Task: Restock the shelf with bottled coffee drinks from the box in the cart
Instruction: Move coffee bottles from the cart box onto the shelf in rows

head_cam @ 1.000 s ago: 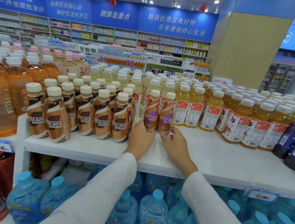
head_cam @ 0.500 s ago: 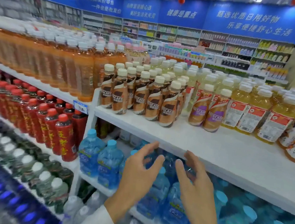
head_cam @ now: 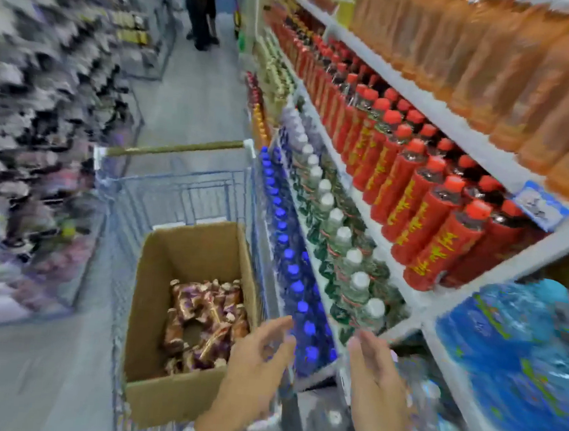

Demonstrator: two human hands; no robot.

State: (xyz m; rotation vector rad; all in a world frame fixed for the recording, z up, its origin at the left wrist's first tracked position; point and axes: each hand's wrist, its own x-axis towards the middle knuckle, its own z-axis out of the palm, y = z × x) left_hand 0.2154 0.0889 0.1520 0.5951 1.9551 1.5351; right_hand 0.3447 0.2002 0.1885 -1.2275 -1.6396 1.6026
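Observation:
An open cardboard box (head_cam: 151,306) stands in a blue wire cart (head_cam: 176,178) to the left of the shelves. Several brown and purple coffee bottles (head_cam: 204,325) lie in its bottom. My left hand (head_cam: 252,367) hangs open at the box's near right corner, fingers spread, holding nothing. My right hand (head_cam: 378,385) is open too, beside the lower shelf edge, apart from the box. The coffee section of the shelf is out of view. The frame is blurred by motion.
Shelves (head_cam: 439,122) on the right hold red-capped red bottles (head_cam: 425,207), orange drinks (head_cam: 496,62), blue-capped and white-capped bottles (head_cam: 330,226), and blue water packs (head_cam: 510,365). A person's legs (head_cam: 201,12) stand far down the aisle. Blurred shelving runs along the left.
The view has swung left and down from the coffee shelf to the cart. Both hands left the two bottles on the shelf and dropped, empty, toward the box.

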